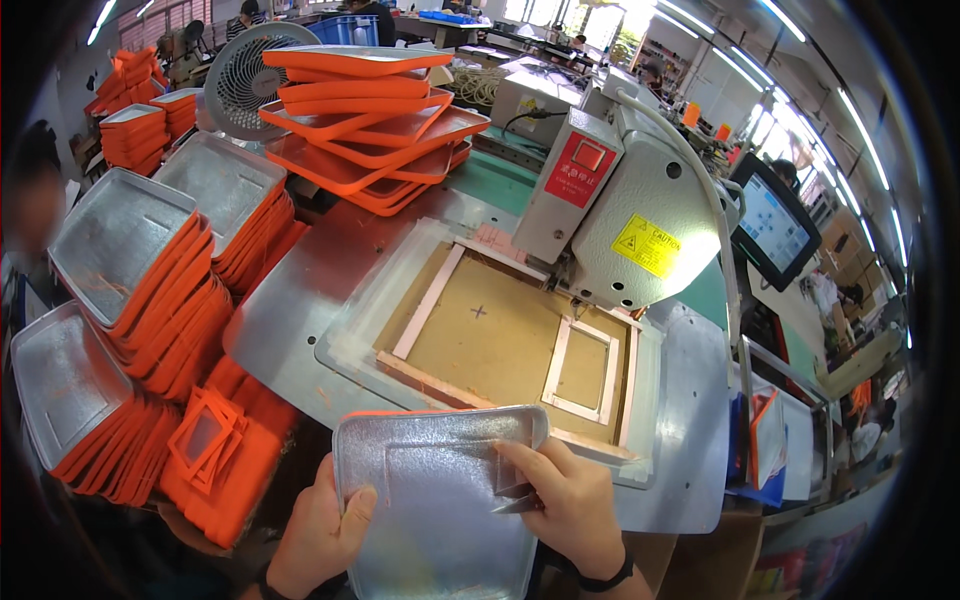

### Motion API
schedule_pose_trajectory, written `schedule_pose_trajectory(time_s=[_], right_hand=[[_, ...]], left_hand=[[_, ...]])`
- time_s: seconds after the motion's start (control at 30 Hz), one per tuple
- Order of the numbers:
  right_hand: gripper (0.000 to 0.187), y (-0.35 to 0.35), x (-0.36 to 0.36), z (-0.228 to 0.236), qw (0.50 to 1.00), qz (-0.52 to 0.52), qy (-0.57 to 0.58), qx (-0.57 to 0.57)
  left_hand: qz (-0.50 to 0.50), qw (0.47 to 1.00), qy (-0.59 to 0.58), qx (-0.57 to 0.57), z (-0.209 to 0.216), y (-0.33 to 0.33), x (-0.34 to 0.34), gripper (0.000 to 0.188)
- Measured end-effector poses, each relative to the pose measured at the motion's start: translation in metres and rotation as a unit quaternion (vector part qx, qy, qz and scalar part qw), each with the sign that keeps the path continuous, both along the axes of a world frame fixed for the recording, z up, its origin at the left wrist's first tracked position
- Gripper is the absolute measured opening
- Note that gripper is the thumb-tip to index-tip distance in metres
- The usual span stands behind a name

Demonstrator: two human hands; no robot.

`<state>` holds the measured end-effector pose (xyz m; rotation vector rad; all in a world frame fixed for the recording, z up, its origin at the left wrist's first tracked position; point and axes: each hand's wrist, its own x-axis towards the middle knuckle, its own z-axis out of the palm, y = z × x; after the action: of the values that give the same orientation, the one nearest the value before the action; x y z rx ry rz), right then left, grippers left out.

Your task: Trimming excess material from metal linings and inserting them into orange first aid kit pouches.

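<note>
Silver foil-lined panel [430, 500] is gripped at its left edge by left hand [318, 535]; right hand [568, 500] is laid on its right side, small tool pinched. Sewing jig frame [500, 335] sits just beyond, under machine head [620, 215]. Orange-edged panels [140, 270] are stacked left.

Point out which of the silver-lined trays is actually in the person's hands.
The silver tray at the bottom centre, gripped by the left hand and right hand. The other silver-lined trays sit in orange stacks on the left, touched by no hand.
</note>
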<state>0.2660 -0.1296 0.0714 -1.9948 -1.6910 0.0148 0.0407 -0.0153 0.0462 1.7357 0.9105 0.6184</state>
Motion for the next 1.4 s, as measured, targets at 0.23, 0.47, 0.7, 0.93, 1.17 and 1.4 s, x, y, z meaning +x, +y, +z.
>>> schedule_pose_trajectory(time_s=[0.23,0.47,0.7,0.93,1.17,1.4], right_hand=[[0.056,0.0,0.007,-0.013,0.999,0.025,-0.01,0.044],[0.049,0.001,0.004,-0.009,0.997,0.022,-0.064,0.042],[0.047,-0.001,0.006,-0.008,0.998,0.015,-0.027,0.049],[0.055,-0.012,0.008,0.003,0.999,0.018,0.0,-0.026],[0.052,-0.007,-0.011,0.023,0.991,0.047,-0.112,-0.049],[0.056,0.015,-0.024,0.031,0.992,0.087,-0.08,-0.039]], left_hand=[[-0.006,1.0,0.002,-0.003,0.0,0.0,0.0,0.037],[-0.001,1.0,0.003,-0.002,0.0,-0.001,0.0,0.038],[-0.017,1.0,0.003,-0.002,-0.003,-0.001,-0.001,0.039],[-0.013,1.0,0.002,-0.007,-0.002,0.0,0.001,0.04],[-0.026,0.999,0.0,-0.021,-0.011,0.002,0.0,0.041],[-0.035,0.999,0.018,-0.01,0.0,0.002,0.0,0.039]])
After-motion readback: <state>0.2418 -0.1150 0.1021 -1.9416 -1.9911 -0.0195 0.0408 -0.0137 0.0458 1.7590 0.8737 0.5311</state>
